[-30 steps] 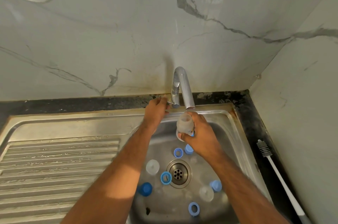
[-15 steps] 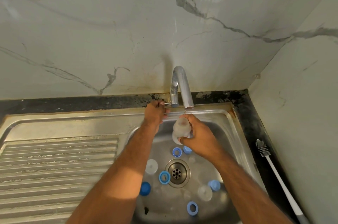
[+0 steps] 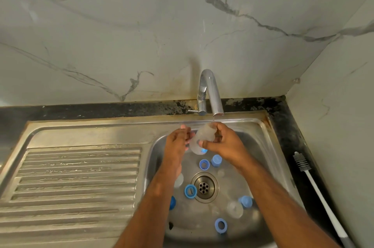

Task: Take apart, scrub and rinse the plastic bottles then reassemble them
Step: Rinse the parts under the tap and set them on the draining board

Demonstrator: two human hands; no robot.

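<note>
Holding a clear plastic bottle (image 3: 203, 138) just under the tap (image 3: 210, 93), right hand (image 3: 224, 142) wrapped round it, left hand (image 3: 178, 142) fingers touching its side, blue caps (image 3: 216, 160) below.

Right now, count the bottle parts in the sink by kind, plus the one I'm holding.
Blue rings: 3
Blue caps: 3
Clear pieces lying in the basin: 2
Clear bottle in the right hand: 1
Total: 9
</note>
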